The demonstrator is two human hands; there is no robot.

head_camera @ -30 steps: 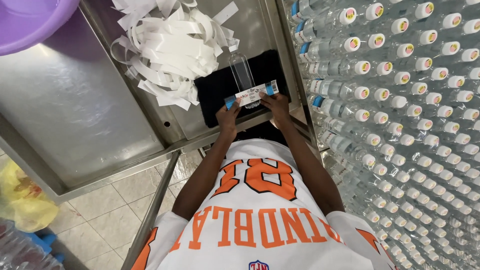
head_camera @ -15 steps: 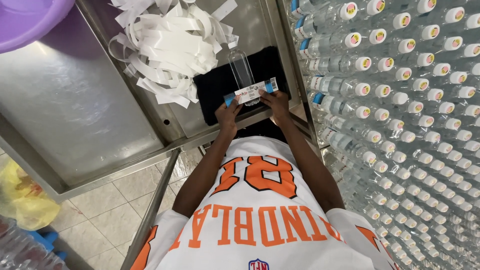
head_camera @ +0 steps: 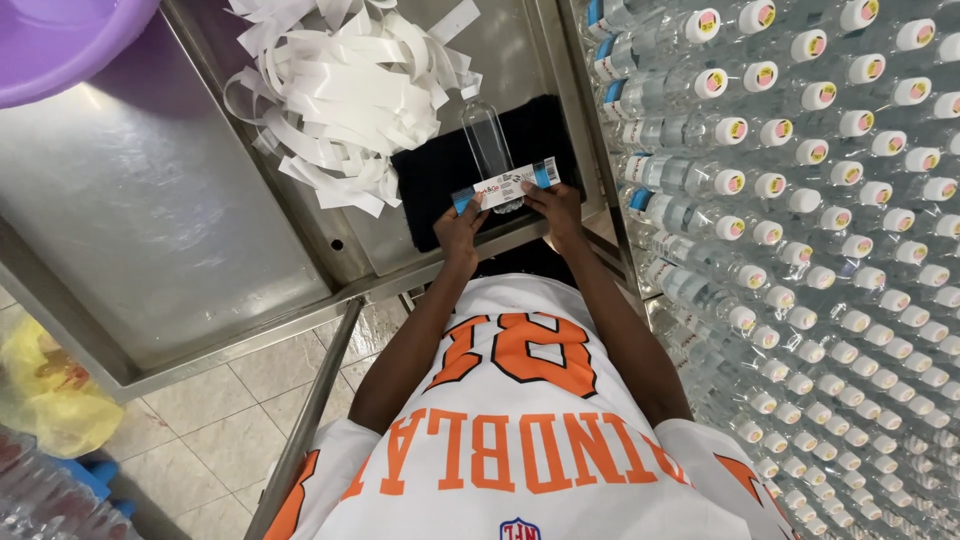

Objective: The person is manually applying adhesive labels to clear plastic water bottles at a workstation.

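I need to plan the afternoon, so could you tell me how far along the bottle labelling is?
Done: labelled bottles stacked at right, peeled backing strips heaped. In hand: left hand and right hand stretch a label over one clear bottle. Left: wrapping it.

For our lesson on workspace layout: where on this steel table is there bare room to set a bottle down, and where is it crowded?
The widest free patch is the bare steel table, between the purple basin and the pile of white strips. It is crowded around the black mat, where the left hand and right hand hold a label across a clear bottle, beside the stacked capped bottles.
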